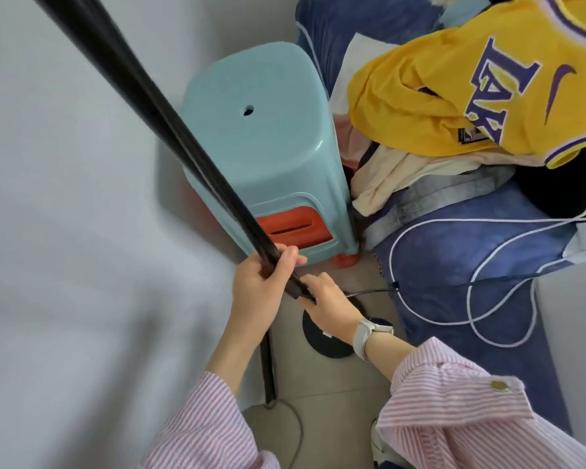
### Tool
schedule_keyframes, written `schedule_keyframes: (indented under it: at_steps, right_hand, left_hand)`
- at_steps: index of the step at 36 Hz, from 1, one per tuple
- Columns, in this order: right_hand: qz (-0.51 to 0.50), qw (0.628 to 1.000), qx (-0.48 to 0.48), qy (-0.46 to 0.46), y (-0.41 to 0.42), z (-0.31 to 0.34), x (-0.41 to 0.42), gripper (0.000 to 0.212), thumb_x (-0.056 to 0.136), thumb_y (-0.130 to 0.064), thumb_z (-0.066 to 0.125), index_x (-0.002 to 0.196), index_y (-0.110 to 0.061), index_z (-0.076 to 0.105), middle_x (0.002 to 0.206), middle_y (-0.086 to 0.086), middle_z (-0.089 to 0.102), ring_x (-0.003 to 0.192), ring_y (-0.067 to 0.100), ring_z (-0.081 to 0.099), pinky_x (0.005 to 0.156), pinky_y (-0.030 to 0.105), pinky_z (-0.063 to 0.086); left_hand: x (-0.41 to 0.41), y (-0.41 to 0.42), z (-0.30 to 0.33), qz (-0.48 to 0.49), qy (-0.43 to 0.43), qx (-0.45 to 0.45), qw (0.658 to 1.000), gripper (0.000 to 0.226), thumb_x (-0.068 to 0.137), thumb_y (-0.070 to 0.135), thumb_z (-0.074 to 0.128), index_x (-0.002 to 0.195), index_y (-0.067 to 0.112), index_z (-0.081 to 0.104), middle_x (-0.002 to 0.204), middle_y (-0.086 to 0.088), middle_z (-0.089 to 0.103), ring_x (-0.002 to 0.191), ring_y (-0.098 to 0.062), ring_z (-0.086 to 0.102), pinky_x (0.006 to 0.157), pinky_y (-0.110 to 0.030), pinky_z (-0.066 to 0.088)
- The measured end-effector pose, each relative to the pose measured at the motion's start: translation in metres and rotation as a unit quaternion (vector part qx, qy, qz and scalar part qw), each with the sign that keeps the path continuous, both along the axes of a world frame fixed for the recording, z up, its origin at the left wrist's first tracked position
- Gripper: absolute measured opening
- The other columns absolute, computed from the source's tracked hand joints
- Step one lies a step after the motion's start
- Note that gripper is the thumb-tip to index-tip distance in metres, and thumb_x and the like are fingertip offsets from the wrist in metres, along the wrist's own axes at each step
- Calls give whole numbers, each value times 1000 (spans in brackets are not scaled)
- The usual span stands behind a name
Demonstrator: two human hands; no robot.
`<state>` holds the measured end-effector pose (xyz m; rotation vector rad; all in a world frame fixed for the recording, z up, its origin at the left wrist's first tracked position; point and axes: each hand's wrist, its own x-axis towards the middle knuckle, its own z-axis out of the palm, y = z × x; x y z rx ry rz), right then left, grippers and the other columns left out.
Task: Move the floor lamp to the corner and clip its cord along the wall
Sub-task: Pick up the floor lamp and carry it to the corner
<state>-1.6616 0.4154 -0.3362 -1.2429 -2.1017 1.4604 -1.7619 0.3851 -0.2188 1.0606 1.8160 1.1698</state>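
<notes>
The head view looks down into a narrow strip of floor point(335, 394) between a pale wall point(65, 198) and a bed point(454, 252) covered in blue fabric. On the bed lies a yellow jersey point(454, 79) with purple lettering, of which "LAK" can be read before a fold hides the rest; a purple swoosh sits beside the letters, and a small dark tag near the hem is too small to read. The floor lamp pole point(170, 130), black and slim, slants from the upper left edge of the frame, where its top is cut off, down to the hands; a thin strand runs along it, and motion blur softens it higher up. The left hand point(261, 282) is wrapped closed around the pole. The right hand point(325, 306), with a white watch point(369, 336) on its wrist, is curled on the pole's lower end, though its fingertips are hidden behind the pole, so the exact hold is unclear. Under it a round black lamp base point(318, 336) rests on the floor, mostly covered by the right forearm. A dark cord point(369, 292) leaves the pole's foot toward the bed edge. A light blue stool point(261, 130) stacked over an orange one stands against the wall. A white cable point(454, 299) loops over the bed side.
</notes>
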Motion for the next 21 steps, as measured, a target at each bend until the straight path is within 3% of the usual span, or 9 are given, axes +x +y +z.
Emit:
schedule_keyframes:
  at_steps: [2,4,7,11,14,21]
  right_hand:
    - [-1,1000,16,-13,0,-9,1,15,87,-26,55,100,-18,54,77,-5,42,78,22,48,75,36,44]
    - [10,999,28,-37,1,-14,2,19,87,-32,54,101,-17,55,83,1,48,82,27,51,75,39,44]
    - [24,998,-34,-38,5,-16,-1,23,87,-38,54,90,-15,54,82,9,57,76,27,54,68,38,43]
    - [-4,992,-128,6,0,-12,-15,16,86,-19,55,71,-12,51,80,18,61,72,25,50,68,36,40]
    - [-53,982,-178,24,-7,-10,-21,35,81,-2,47,53,-22,39,71,13,52,67,23,43,63,31,34]
    - [-88,976,-196,22,-30,0,-12,39,79,-1,45,48,-24,39,64,10,50,61,22,41,60,31,34]
  left_hand:
    - [2,2,-8,21,-15,14,1000,21,87,27,58,75,10,64,69,7,70,77,-10,67,73,-21,53]
    - [4,6,-12,32,-18,35,999,27,86,32,55,63,18,58,57,8,62,67,-12,63,71,-22,54]
    - [9,12,-13,57,-22,50,997,42,89,37,49,49,24,45,47,9,47,53,-10,48,66,-26,49]
    - [17,9,-11,93,-32,54,994,50,91,41,44,44,26,38,42,10,39,47,-9,40,55,-19,44]
    - [20,0,-9,100,-38,49,993,54,92,42,44,43,20,35,42,9,36,47,-12,38,51,-17,42]
    - [26,-16,5,75,-38,43,996,53,82,56,42,41,23,39,40,8,38,45,-13,40,50,-19,42]
